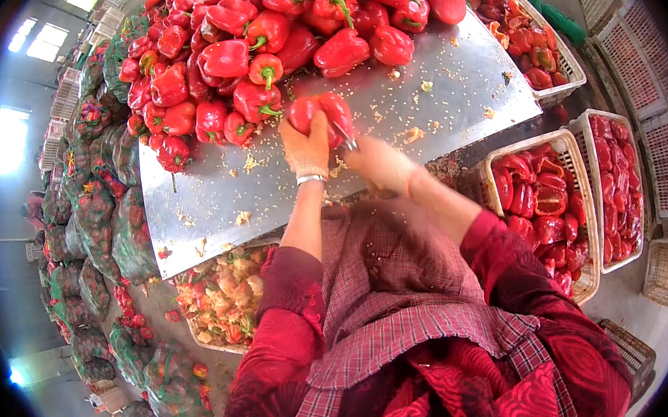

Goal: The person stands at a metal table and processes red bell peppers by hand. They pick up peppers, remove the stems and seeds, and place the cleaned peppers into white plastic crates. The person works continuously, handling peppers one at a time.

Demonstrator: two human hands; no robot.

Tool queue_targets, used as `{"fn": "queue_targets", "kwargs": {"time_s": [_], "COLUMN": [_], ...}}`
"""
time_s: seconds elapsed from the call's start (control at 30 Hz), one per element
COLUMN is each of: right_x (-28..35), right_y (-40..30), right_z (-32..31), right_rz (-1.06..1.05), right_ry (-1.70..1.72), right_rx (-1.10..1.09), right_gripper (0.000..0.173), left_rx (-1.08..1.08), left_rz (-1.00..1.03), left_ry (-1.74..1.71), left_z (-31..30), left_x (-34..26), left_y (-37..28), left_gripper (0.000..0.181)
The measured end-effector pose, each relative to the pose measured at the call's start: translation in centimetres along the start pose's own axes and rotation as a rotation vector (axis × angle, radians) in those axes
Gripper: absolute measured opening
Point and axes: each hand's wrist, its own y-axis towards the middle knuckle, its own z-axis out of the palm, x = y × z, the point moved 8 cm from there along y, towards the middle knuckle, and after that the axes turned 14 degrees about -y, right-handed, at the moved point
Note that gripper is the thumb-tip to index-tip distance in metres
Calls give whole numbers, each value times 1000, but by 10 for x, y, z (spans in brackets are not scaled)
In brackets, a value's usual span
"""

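My left hand [307, 146], in an orange-tinted glove with a band at the wrist, holds a red bell pepper [321, 115] above the metal table [454, 93]. Close on its right, my right hand [380, 161] is closed round a small knife [352, 144], whose blade meets the pepper's lower right side. The right hand is slightly blurred, and the knife's handle is hidden in it. Just beyond the hands, a large heap of whole red bell peppers [225, 58] covers the table's far part. Pale seeds and core scraps [253, 163] lie scattered on the metal.
Crates of red peppers stand at the right: one far [573, 66], one near [487, 179], and one beyond it [586, 124]. A crate of pale cores and trimmings [223, 293] sits below the table's near left edge. Green mesh sacks [136, 236] of peppers are stacked at the left.
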Motion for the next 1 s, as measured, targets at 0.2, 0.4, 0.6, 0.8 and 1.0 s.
{"fn": "queue_targets", "kwargs": {"time_s": [0.2,0.4,0.6,0.8,1.0], "right_x": [-10,-7,9,-34,-53], "right_y": [-57,-73,-37,-32,-38], "right_z": [-8,-65,-46,-32,-27], "right_rz": [101,55,-21,108,91], "right_ry": [-196,228,392,505,847], "right_rx": [56,-257,-148,-133,-124], "right_gripper": [31,46,38,19,17], "left_rx": [-67,158,328,332,179], "left_rz": [-553,29,99,-435,-481], "left_ry": [-704,-205,-189,-939,-1533], "left_z": [-3,-28,-22,-5,-26], "left_x": [36,-3,-44,13,122], "left_y": [23,15,-43,-53,-5], "left_gripper": [64,67,52,45,29]}}
